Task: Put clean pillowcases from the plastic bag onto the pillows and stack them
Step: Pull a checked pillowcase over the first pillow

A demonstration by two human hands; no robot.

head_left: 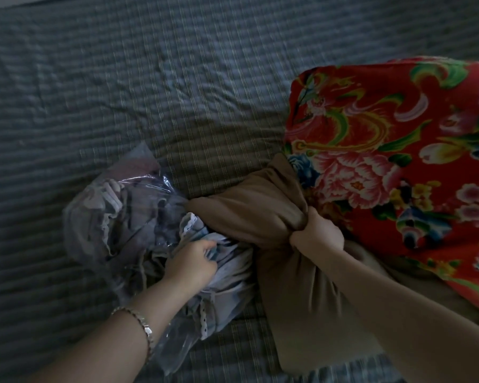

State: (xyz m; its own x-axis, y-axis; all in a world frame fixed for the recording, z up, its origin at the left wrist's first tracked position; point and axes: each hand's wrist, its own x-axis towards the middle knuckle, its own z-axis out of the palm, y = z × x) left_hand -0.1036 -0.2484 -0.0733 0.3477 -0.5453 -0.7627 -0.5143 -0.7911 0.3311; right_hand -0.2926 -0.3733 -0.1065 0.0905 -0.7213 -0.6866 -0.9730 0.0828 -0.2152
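The left hand (195,261) is seen with its fingers curled into a fold of the pale blue-grey pillowcases (227,275), which is gripped at the mouth of the plastic bag (94,217); the fingertips are buried in the cloth. A metal bracelet (138,322) is worn on that wrist. The right hand (317,234) is clenched in a tight fist round a bunched gather of the tan pillow (260,200), whose cover is drawn into deep creases at the grip. The pillowcases are crumpled together, partly inside the clear bag and partly spilling from its near-right end, and white lace trim is shown along two of their edges. The bag lies on its side to the left of the tan pillow and touches it, with more folded cloth seen through the plastic at its far-left end. The tan pillow stretches from the bag towards the near right, under the right forearm. A red floral pillow (385,139) is set on the right, and its near edge is laid over part of the tan one. Everything rests on a grey striped bedcover (150,78), which is wrinkled in the middle and spreads to the far left. The scene is dimly lit and slightly blurred.
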